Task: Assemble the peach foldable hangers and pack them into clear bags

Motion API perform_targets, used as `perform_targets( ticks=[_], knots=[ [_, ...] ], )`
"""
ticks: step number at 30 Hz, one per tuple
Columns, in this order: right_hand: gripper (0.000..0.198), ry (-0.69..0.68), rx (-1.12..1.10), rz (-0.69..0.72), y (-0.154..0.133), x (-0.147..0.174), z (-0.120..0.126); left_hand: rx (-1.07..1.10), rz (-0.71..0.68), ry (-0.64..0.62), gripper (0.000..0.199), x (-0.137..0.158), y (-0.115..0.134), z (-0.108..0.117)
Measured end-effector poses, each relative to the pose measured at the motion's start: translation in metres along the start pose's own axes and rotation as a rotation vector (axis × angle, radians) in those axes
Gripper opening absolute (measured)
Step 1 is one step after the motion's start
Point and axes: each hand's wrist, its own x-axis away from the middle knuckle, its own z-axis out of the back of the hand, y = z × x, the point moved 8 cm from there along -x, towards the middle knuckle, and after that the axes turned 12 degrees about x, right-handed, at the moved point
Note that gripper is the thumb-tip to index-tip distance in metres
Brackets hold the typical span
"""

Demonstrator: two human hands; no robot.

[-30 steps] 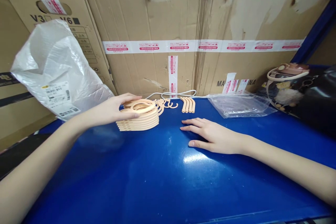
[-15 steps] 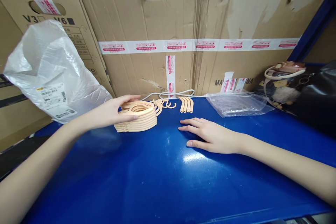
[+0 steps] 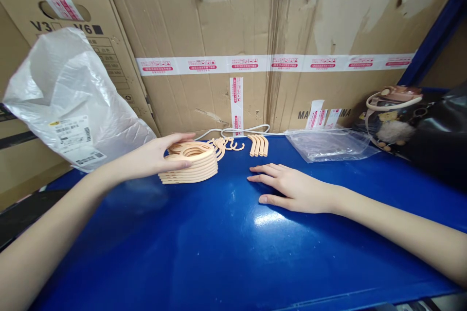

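Firstly, my left grip (image 3: 155, 156) is clamped around the left end of a stack of hangers (image 3: 193, 174), thumb across the near side and fingers over the far side. The stack lies on the blue surface (image 3: 233, 248), left of centre and toward the back. Pale hooks (image 3: 238, 146) show just beyond its right end; how they join the stack I cannot tell. My right grip (image 3: 294, 188) holds nothing: palm down over the surface, fingers apart, thumb spread from them. Just beyond its fingertips, four curved pieces (image 3: 259, 146) of the same pale colour lie side by side, near the hooks but apart from the stack.

As to containers: a white plastic bag (image 3: 78, 87) stands crumpled at the left, bearing a printed label (image 3: 73, 133); its contents are hidden. A clear plastic bag (image 3: 328, 146) lies flat at the back right, with the blue showing through it. Beside that bag is a bottle (image 3: 394, 99) with a brownish lid and a pale handle; its contents I cannot make out. A black bag (image 3: 441, 131) sits at the far right, its inside out of sight. Behind everything rises cardboard (image 3: 204, 24) sealed with white and red tape (image 3: 248, 64). A white cord (image 3: 215, 130) runs along its foot.
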Motion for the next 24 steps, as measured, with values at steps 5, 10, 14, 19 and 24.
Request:
perform_targets(
  ticks=[5, 10, 14, 19, 24],
  knots=[
    [0.055, 0.011, -0.018, -0.002, 0.0, 0.0, 0.001, 0.0, -0.004, -0.001, 0.076, 0.0, 0.001, -0.001],
    [0.055, 0.017, -0.025, -0.002, 0.0, 0.0, 0.001, 0.007, -0.011, -0.024, 0.077, 0.0, 0.001, -0.003],
    [0.055, 0.021, -0.031, -0.011, 0.0, 0.0, 0.001, 0.042, 0.01, 0.058, 0.068, 0.0, -0.002, 0.01],
    [0.055, 0.014, -0.026, -0.012, 0.0, 0.0, 0.001, 0.036, 0.054, 0.123, 0.06, 0.004, -0.017, 0.036],
    [0.055, 0.002, -0.03, -0.016, 0.0, 0.0, 0.001, 0.048, 0.114, 0.032, 0.049, 0.006, -0.036, 0.039]
  ],
)
